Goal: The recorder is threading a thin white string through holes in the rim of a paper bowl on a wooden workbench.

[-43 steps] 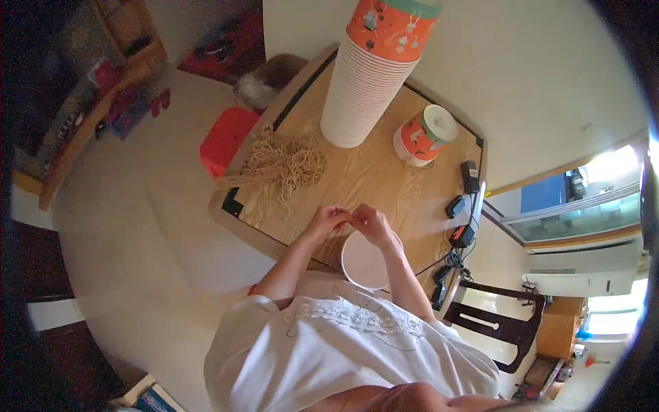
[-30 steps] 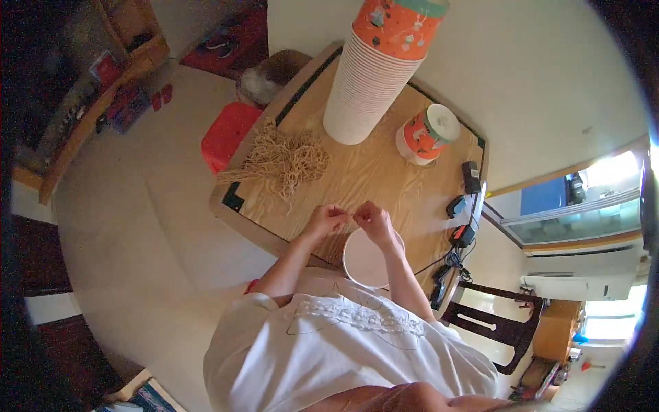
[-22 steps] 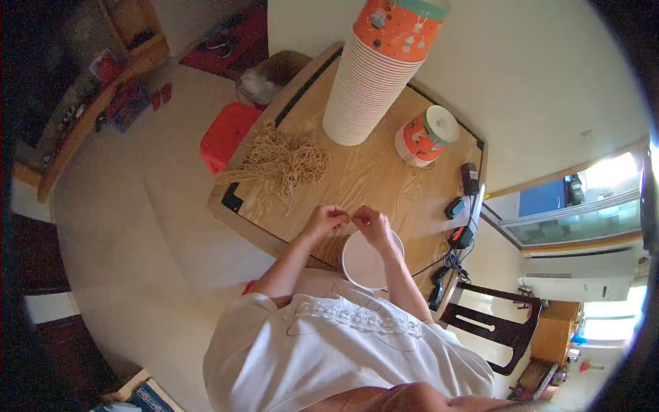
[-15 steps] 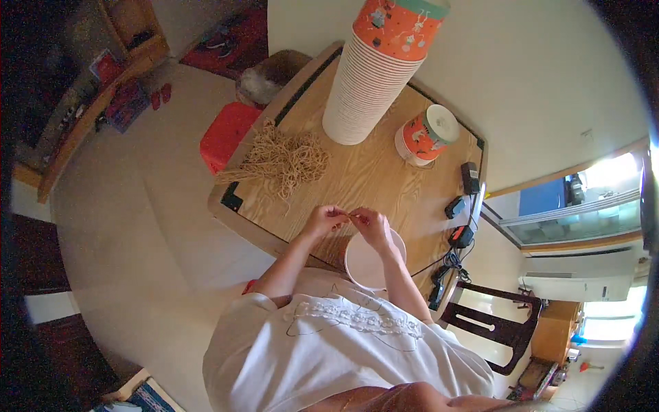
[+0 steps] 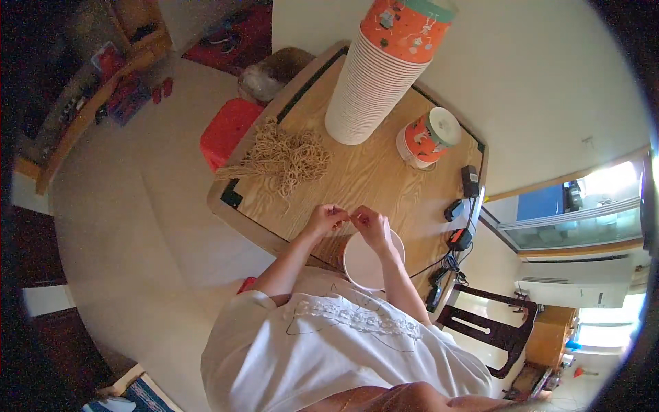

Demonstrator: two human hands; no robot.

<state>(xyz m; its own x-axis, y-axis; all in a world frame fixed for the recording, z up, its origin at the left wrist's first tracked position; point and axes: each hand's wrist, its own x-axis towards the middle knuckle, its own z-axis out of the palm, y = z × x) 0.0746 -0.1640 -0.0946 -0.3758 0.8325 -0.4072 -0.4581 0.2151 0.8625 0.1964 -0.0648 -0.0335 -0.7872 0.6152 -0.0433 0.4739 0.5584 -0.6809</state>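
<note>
Over the near part of the wooden table, my left hand (image 5: 330, 218) and my right hand (image 5: 370, 225) are held close together, each with thumb and fingers pinched. Whatever lies between the fingertips is too small to make out. Just below them, by the table's near edge, stands a white-lined paper bucket (image 5: 365, 266) with its mouth facing up. My right forearm crosses over its rim. A loose heap of tan paper cord (image 5: 292, 156) is on the table beyond my left hand, and neither hand touches it.
A tall stack of nested paper buckets (image 5: 374, 86) rises at the table's far side. Right of it sits a shorter orange-patterned bucket (image 5: 417, 143). Black adapters and cables (image 5: 458, 239) line the right edge. A red stool (image 5: 230, 130) and dark chair (image 5: 491, 326) flank the table.
My hands have drawn slightly apart at the fingertips, both still pinched. The view has shifted a little; the things on the table stay in place.
</note>
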